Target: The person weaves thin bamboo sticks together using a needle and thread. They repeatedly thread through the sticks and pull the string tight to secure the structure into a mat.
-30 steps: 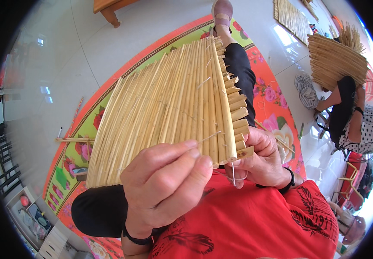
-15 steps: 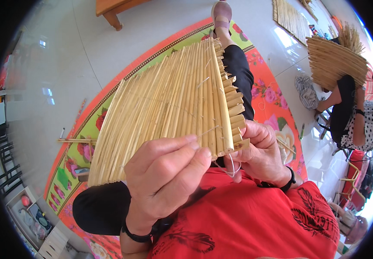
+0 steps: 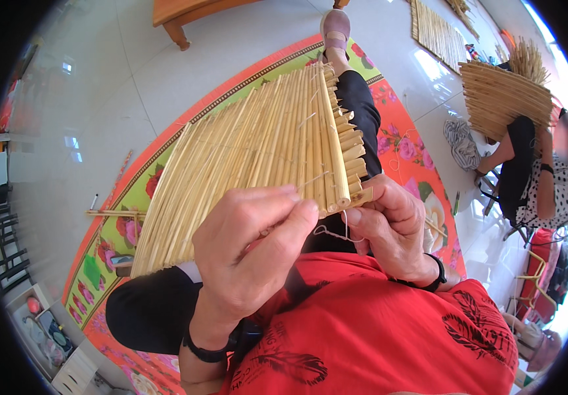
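Note:
A mat of pale reed stalks [image 3: 244, 145], bound side by side with thread, lies slanted across my lap. My right hand [image 3: 392, 227] is closed round its near right corner, where short cut reed ends [image 3: 351, 141] stick out along the edge. My left hand [image 3: 248, 247] is closed in a pinch over the mat's near edge; what its fingertips hold is hidden. Near them a thin pale strand [image 3: 313, 178] lies across the stalks. A twisted white thread [image 3: 338, 235] hangs in a loop between my hands, below the corner.
Under my legs spreads a red and green floral rug [image 3: 422, 168]. Two thin sticks [image 3: 116, 213] lie at its left. At right a seated person [image 3: 547, 178] holds another reed mat [image 3: 504, 99]. A wooden table leg [image 3: 177, 34] stands ahead; a further mat [image 3: 437, 33] lies on the floor.
The mat's near right corner has risen slightly, and my right hand has moved up with it. The thread loop now hangs farther left and looks twisted. My left hand stays pinched.

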The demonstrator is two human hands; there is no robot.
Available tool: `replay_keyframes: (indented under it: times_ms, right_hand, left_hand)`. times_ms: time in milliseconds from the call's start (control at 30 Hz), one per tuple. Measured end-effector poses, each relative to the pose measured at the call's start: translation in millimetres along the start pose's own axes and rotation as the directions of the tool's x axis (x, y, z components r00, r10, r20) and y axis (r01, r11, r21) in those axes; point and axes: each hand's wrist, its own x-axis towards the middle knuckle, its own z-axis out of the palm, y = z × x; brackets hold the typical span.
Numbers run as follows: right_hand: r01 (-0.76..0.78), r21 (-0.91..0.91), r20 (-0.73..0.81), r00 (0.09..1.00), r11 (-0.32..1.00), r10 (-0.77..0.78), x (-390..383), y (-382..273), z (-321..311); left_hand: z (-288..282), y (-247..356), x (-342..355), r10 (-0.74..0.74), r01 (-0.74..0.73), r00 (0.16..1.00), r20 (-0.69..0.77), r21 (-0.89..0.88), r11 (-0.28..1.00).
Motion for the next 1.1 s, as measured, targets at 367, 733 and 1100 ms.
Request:
replay_keyframes:
  times_ms: [367, 733, 1100]
  right_hand:
    - [-0.15, 0.334, 0.055, 0.989, 0.931, 0.14, 1, 3, 9]
    - [-0.279, 0.563, 0.129, 0.959, 0.778, 0.25, 3, -3, 5]
    - [-0.435, 0.596, 0.127, 0.881, 0.675, 0.455, -20, 10, 3]
  left_hand:
    - [-7, 0, 2, -0.036, 0.04, 0.997, 0.075, -0.058, 0.998]
    - [0, 1, -1, -0.023, 0.024, 0.999, 0.028, -0.049, 0.999]
    - [11, 11, -16, 0.012, -0.002, 0.989, 0.15, -0.064, 0.998]
